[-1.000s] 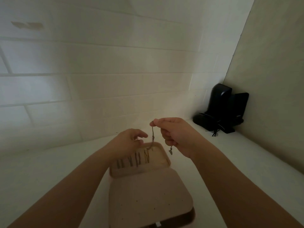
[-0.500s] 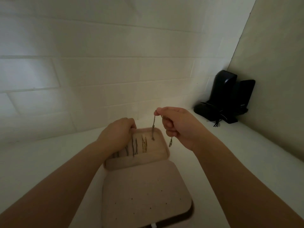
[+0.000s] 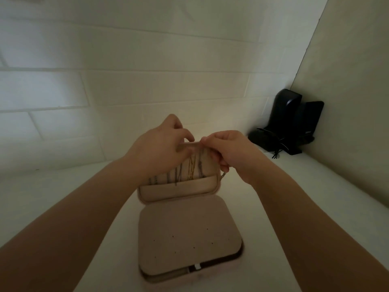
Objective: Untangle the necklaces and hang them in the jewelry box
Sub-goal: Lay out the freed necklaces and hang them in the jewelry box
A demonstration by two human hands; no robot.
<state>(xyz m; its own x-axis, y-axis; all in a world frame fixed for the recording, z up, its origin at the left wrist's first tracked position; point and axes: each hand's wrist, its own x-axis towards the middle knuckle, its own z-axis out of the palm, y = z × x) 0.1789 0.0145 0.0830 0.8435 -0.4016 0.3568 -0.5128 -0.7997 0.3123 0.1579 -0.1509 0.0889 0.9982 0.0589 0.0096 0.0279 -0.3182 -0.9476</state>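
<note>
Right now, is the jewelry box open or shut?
Open: the jewelry box lies flat, its lid raised, showing hung chains.

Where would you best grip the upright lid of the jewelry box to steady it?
Probably the lid's top edge, from above: it stands upright, chains cover its inner face, and both the left hand and right hand are already there.

surface: white counter (image 3: 315, 207) | on it: jewelry box (image 3: 189, 239); black device (image 3: 290, 127)
</note>
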